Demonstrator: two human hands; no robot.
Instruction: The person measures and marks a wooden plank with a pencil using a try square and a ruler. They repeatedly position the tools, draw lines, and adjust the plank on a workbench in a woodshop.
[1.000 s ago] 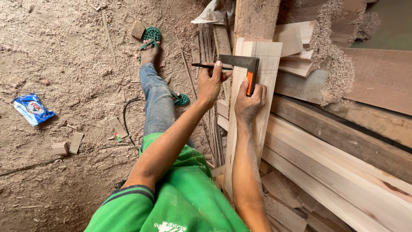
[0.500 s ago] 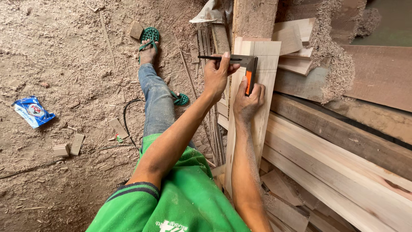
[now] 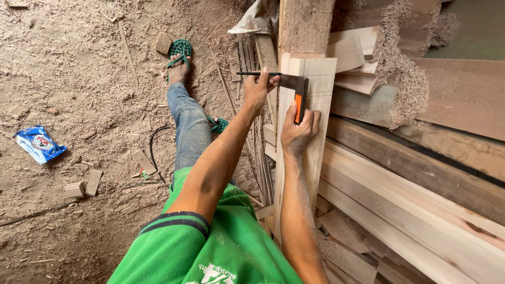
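Plank: pale board (image 3: pixel 305 105) lying lengthwise over stacked timber, right of the floor.
Right hand (image 3: pixel 297 131): clamping the try square (image 3: pixel 294 87) flat, steadying it.
Left hand (image 3: pixel 259 89): fingers pinching a pencil (image 3: pixel 252 73) along the blade.

Sawdust floor (image 3: pixel 79 63), blue wrapper (image 3: pixel 39 144), wood offcuts (image 3: pixel 84 185)

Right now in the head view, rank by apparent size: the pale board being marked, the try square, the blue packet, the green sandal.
1. pale board
2. try square
3. blue packet and green sandal: they look alike, and the sandal lies farther off, so unranked.
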